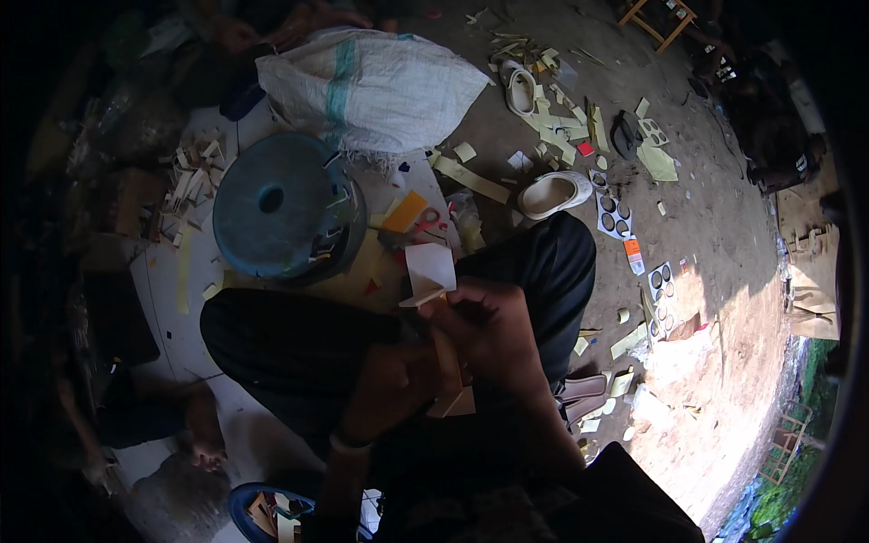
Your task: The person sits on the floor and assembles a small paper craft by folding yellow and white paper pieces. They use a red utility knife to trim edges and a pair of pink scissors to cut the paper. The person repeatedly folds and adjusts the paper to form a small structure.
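Over my lap, my right hand (493, 330) has its fingers closed around a small folded white card (431, 270), which stands up past the fingertips with one flap bent out. Lower and to the left, my left hand (391, 387) is closed against a tan, flat-edged piece (446, 362) between the two hands. A pale card corner (457, 404) shows below it. Shadow hides most of the left fingers, and whether these pieces are joined I cannot tell. Just beyond the card lie red-handled scissors (429, 220) and an orange-yellow card (405, 211).
An upturned blue-grey tub (262, 231) stands ahead on the left, near a white woven sack (389, 86). Pale clogs (549, 194) and paper scraps (656, 163) litter the floor at right. A blue basin (243, 511) holds card pieces at lower left. Other people sit at left and far.
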A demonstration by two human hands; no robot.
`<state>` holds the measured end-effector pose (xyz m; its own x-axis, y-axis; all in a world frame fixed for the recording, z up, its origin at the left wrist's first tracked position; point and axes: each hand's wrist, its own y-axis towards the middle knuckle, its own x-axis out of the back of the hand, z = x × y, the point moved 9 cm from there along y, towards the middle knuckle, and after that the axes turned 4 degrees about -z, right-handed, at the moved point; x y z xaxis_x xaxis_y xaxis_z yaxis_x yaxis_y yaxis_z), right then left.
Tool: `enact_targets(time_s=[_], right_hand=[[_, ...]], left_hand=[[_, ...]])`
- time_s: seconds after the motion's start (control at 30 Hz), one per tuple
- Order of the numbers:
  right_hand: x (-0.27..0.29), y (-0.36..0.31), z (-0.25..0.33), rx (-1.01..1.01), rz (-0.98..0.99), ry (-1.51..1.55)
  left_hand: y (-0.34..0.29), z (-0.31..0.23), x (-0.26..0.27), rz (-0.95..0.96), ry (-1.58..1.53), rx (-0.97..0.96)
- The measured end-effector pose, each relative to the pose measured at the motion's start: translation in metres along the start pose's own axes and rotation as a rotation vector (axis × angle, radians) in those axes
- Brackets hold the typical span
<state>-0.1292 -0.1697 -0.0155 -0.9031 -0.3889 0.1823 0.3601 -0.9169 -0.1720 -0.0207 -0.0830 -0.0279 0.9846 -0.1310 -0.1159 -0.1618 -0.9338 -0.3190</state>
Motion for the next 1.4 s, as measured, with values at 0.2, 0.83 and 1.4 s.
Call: enact_targets(time_s=[0.2,0.83,1.4], right_hand=[[-0.006,-0.003,-0.002,-0.013,0.043,0.059],[-0.002,-0.012,-0.015,0.009,0.113,0.166],[-0.03,-0.024,-0.061,-0.352,0.328,0.842]], left_hand=[[-0.002,0.011,0.001,-0.021,-0.004,0.126],[-0.001,0.025,0.027,-0.494,-0.111,-0.048],[0.019,-0.007,0.016,-0.338,-0.397,-0.097]])
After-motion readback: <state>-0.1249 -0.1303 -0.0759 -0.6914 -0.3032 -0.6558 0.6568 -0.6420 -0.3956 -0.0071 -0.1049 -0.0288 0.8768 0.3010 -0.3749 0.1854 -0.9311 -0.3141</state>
